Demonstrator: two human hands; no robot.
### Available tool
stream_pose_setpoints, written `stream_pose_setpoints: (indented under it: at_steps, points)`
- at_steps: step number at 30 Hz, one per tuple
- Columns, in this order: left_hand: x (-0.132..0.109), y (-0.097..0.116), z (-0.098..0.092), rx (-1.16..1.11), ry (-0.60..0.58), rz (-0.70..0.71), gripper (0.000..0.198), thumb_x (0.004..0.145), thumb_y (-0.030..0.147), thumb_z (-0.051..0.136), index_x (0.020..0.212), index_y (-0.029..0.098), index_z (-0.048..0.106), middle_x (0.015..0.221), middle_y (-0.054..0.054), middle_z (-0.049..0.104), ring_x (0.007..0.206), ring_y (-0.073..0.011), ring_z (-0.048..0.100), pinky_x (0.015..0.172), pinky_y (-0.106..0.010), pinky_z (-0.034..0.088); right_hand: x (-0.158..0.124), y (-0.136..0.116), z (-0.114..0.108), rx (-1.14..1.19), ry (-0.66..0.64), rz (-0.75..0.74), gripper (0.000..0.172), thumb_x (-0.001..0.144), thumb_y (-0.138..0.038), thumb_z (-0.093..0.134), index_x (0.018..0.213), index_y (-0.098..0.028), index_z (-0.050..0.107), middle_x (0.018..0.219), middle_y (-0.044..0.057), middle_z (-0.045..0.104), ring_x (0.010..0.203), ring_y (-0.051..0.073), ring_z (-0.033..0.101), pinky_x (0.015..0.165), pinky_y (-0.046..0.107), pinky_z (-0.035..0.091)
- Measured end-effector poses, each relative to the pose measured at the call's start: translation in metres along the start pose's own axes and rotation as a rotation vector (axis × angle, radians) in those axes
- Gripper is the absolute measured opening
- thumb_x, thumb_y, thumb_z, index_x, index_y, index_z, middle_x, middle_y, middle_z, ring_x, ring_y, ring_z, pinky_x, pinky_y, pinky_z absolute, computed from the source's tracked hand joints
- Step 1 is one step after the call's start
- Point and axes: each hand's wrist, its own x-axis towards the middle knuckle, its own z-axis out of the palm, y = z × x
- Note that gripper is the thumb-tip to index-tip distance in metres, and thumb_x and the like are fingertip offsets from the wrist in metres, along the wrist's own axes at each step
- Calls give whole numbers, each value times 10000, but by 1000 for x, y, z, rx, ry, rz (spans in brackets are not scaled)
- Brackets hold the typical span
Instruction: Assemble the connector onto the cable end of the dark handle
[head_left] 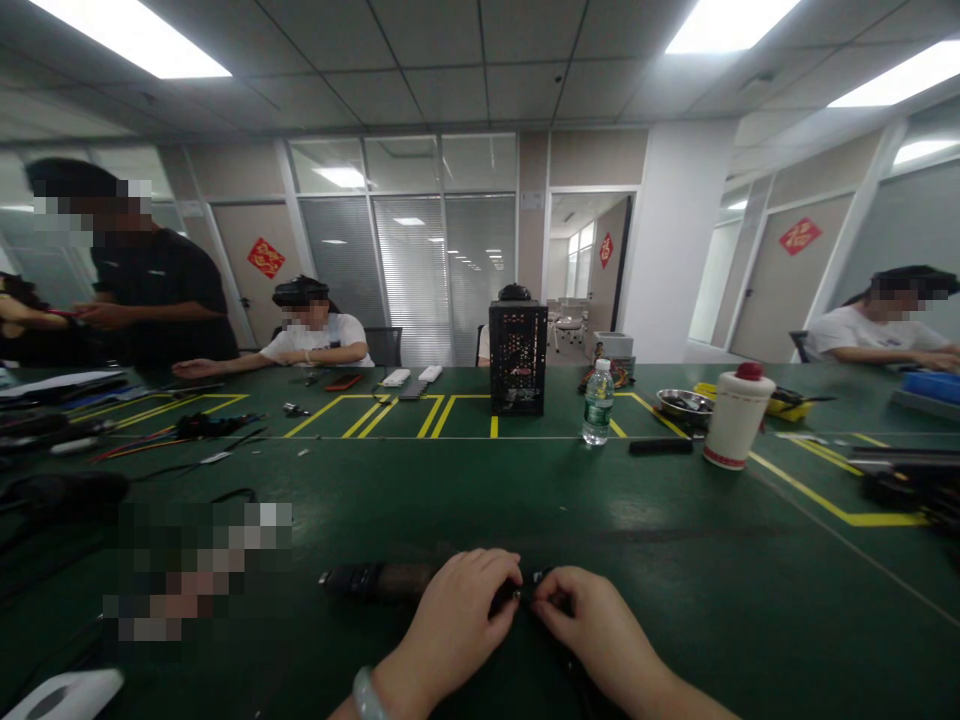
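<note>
A black electric screwdriver [379,582] lies sideways near the table's front, its metal tip pointing left. My left hand [469,600], with a pale bangle at the wrist, is closed around its right-hand end. Close beside it, my right hand [581,612] pinches the end of a black cable [571,668], with thumb and fingertips together. A small metal bit shows between the two hands. My fingers hide most of it, so I cannot tell whether cable and screwdriver are joined.
Ahead stand a black computer case [517,358], a water bottle [598,405] and a white bottle with a red cap [739,417]. A metal bowl [684,403] sits behind. Cables [202,428] lie to the left, a white object [71,695] near the front-left corner. Several people are around the table.
</note>
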Motion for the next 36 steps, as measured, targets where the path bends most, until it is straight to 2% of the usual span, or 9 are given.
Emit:
stream_pose_setpoints:
  at_steps: [6, 16, 36]
  points:
    - [0, 2, -1, 18, -17, -3, 194, 844, 132, 645, 984, 258, 600, 1189, 16, 643, 1119, -220, 570, 957, -371, 415, 0, 1, 0, 25, -2, 3, 104, 829, -160, 651, 787, -216, 728, 759, -25, 699, 687, 158, 636, 625, 206, 421]
    - [0, 1, 0, 1, -2, -12, 274, 808, 121, 640, 1039, 260, 592, 1216, 7, 630, 1108, -229, 568, 963, -378, 417, 0, -3, -1, 28, 1, 12, 121, 812, -131, 648, 769, -216, 722, 761, -24, 701, 697, 159, 640, 639, 203, 429]
    - [0, -4, 1, -42, 0, 7, 201, 852, 128, 681, 981, 272, 628, 1176, 38, 654, 1084, -217, 574, 936, -373, 400, 1, 0, 0, 12, -1, 21, 106, 824, -157, 656, 786, -221, 732, 760, -20, 705, 700, 163, 648, 630, 201, 430]
